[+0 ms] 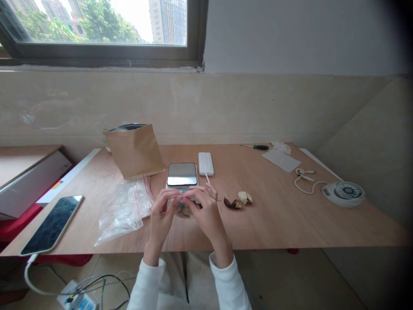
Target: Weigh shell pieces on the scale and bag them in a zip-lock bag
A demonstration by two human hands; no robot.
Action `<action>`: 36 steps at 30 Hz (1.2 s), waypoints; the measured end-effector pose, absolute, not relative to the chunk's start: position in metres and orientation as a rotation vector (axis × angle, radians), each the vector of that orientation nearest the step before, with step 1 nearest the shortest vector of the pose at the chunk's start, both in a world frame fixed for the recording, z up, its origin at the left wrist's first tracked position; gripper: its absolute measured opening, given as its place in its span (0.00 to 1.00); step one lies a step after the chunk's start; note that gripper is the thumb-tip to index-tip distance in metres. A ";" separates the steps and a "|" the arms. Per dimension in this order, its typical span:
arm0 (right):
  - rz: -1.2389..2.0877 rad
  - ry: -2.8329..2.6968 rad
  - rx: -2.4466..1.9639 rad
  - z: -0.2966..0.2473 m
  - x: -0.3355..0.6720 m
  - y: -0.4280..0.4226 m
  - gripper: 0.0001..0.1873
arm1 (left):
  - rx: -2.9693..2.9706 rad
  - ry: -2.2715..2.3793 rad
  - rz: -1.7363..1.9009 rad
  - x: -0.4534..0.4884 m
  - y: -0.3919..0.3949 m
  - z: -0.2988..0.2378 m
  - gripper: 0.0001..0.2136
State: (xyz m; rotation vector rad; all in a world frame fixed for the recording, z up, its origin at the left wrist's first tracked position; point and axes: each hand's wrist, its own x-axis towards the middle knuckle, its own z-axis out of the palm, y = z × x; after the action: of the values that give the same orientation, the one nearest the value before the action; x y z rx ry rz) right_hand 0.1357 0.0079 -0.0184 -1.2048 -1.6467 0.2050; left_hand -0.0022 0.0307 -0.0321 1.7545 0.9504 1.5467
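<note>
Both my hands meet over the front edge of the wooden table. My left hand and my right hand pinch the red-striped top of a small clear zip bag with something dark inside. Just behind them stands a small digital scale with a shiny top. A heap of clear zip bags lies to the left. Cracked brown and pale shell pieces lie to the right of my right hand.
A brown paper pouch stands at the back left, a white power bank beside the scale. A phone lies front left. A screwdriver, paper and a dome camera with cable are at the right.
</note>
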 end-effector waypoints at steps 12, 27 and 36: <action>0.213 -1.499 -1.225 -0.026 0.135 0.009 0.11 | 1.862 0.928 1.478 0.006 0.030 -0.031 0.05; 0.175 -1.486 -1.216 -0.029 0.140 0.011 0.13 | 1.628 1.022 1.480 0.005 0.028 -0.030 0.05; 0.150 -1.547 -1.217 -0.037 0.147 0.014 0.10 | 1.525 1.106 1.582 -0.004 0.032 -0.032 0.04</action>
State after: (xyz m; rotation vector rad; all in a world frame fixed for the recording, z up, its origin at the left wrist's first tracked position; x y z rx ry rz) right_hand 0.1468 0.0138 -0.0365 -1.2166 -1.5468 0.1498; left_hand -0.0040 0.0318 -0.0317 1.5254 1.1062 1.5822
